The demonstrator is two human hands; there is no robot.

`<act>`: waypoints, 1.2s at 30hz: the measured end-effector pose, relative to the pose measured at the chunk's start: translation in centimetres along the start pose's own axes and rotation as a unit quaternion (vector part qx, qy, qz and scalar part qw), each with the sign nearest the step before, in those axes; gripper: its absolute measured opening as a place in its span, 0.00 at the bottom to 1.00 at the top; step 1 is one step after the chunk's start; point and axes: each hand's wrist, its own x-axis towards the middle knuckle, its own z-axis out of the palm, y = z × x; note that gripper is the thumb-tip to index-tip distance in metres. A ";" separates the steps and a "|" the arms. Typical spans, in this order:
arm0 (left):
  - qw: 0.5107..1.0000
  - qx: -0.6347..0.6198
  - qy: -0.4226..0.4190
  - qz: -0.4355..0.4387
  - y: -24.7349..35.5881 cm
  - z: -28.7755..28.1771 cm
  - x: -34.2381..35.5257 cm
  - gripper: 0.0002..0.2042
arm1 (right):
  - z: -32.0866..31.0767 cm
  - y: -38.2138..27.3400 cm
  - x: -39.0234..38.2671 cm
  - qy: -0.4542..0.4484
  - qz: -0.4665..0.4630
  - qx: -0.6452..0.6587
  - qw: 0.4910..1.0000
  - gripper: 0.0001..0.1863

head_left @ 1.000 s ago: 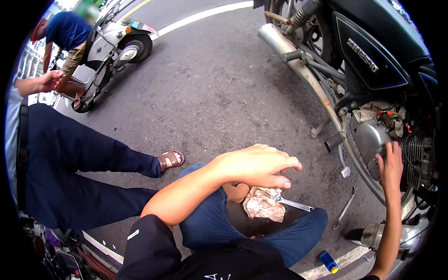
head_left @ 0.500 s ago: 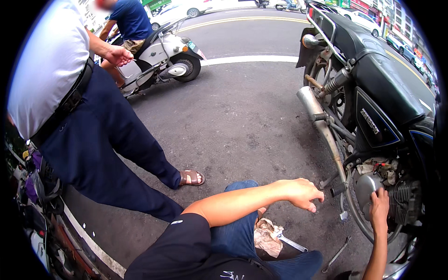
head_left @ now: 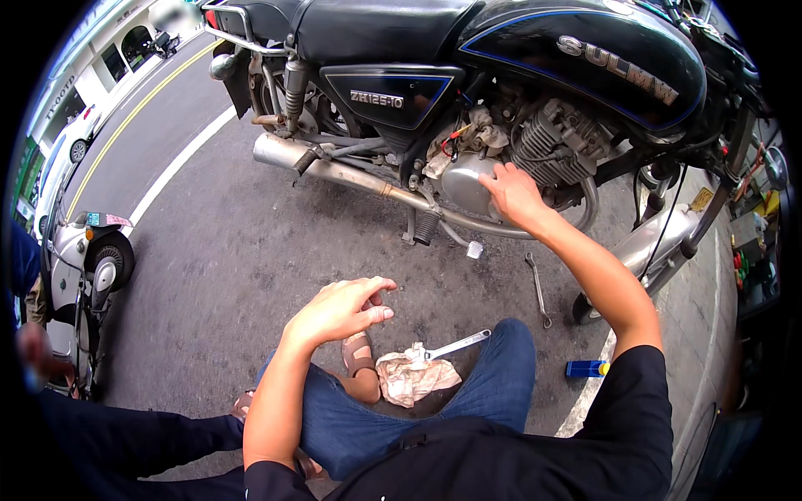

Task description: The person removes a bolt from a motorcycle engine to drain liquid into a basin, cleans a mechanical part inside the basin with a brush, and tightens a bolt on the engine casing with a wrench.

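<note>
A black motorcycle with thin blue trim stands side-on in front of me. My right hand rests on the round silver engine cover, fingers slightly bent against its edge and holding nothing. Just above the cover a crumpled, dirty rag is tucked by the finned cylinder. My left hand hovers empty over my knee, thumb and fingers apart. Between my legs an adjustable wrench lies on a stained cloth. On the asphalt below the engine is a double-ended spanner.
The exhaust pipe and footpeg stick out toward me. A blue bottle with a yellow cap lies by my right elbow. At the left are a parked white scooter and another person's dark trousers.
My view has swung right, bringing the whole motorcycle side into the middle. The standing person has moved to the lower left edge. My right hand is still on the engine cover.
</note>
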 end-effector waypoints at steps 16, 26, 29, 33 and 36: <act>0.996 -0.088 0.029 -0.008 -2.0 -1.9 -1.9 0.21 | 0.2 -0.7 0.7 -0.024 0.040 0.009 0.999 0.17; 0.996 -0.088 0.023 -0.011 -1.7 -2.0 -1.7 0.21 | -0.2 -1.5 0.6 -0.013 0.035 0.030 0.999 0.15; 0.996 -0.085 0.027 0.000 -1.8 -1.8 -1.7 0.21 | 0.2 -0.9 0.4 0.020 -0.013 0.067 0.997 0.16; 0.997 -0.079 0.021 -0.001 -2.0 -1.9 -1.3 0.21 | 0.2 -1.6 0.3 0.012 0.087 0.056 0.995 0.15; 0.997 -0.077 0.022 -0.012 -1.9 -1.9 -1.5 0.21 | 0.5 -1.7 0.4 0.017 0.093 0.054 0.994 0.13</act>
